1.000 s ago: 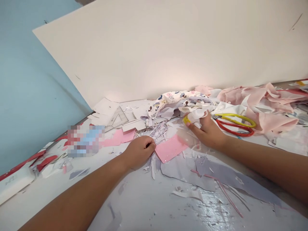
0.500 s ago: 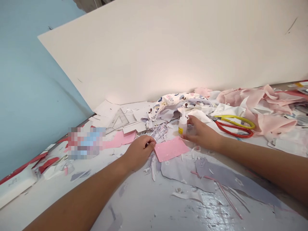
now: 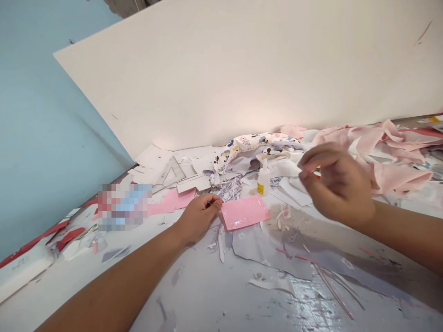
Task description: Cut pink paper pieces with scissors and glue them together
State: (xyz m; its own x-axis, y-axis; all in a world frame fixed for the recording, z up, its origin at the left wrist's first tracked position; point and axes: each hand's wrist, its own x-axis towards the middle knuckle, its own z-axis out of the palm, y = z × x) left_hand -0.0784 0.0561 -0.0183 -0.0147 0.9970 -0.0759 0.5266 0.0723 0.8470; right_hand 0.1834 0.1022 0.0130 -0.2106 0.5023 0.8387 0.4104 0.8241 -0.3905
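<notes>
My left hand (image 3: 204,211) pinches the left edge of a pink card (image 3: 246,213), whose surface has wet, shiny streaks. Just behind the card stands a small white squeeze bottle (image 3: 263,179) with a yellow label and a pointed nozzle; neither hand touches it. To the right, my right hand (image 3: 334,184) is raised above the table, slightly blurred, its thumb and fingertips drawn together. Whether anything lies between those fingertips I cannot make out. It covers most of the scissors, leaving only a bit of yellow handle showing.
Pale fabric scraps (image 3: 273,253) and thin pink strips (image 3: 327,286) lie in front. Behind are shredded paper (image 3: 230,188), floral cloth (image 3: 242,143), a clear set square (image 3: 172,173) and, at right, pink cloth (image 3: 398,170). A large white board (image 3: 263,69) leans along the back.
My right hand has let go of the squeeze bottle and moved right and up, now covering the scissors. The bottle stays upright. The left hand keeps its hold on the pink card.
</notes>
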